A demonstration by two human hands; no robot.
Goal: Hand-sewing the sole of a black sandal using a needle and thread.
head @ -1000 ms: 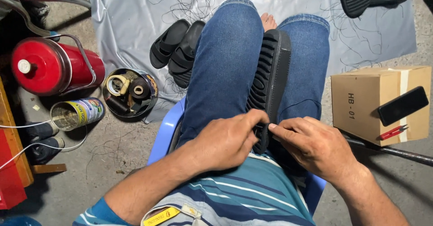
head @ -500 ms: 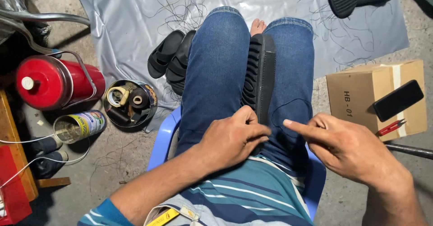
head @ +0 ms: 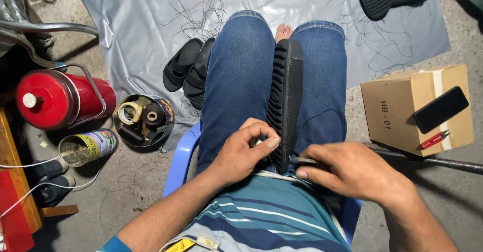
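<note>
A black ribbed shoe sole (head: 286,96) stands on edge between my knees, clamped by my blue jeans (head: 241,81). My left hand (head: 246,154) pinches the sole's near end with thumb and fingers. My right hand (head: 352,174) is beside it on the right and grips a thin metal tool (head: 301,160) whose tip points at the sole's near edge. A loop of dark thread (head: 322,126) lies on my right thigh.
A cardboard box (head: 402,111) with a black phone (head: 440,109) and red clippers (head: 433,139) stands right. At left are a red flask (head: 55,101), a tin (head: 88,146), a round bowl of thread spools (head: 143,118) and black sandals (head: 188,70) on a grey sheet (head: 151,20).
My right hand, away from the sole half a second ago, has come back to its near end with the thin tool. My left hand shifted its pinch on the sole.
</note>
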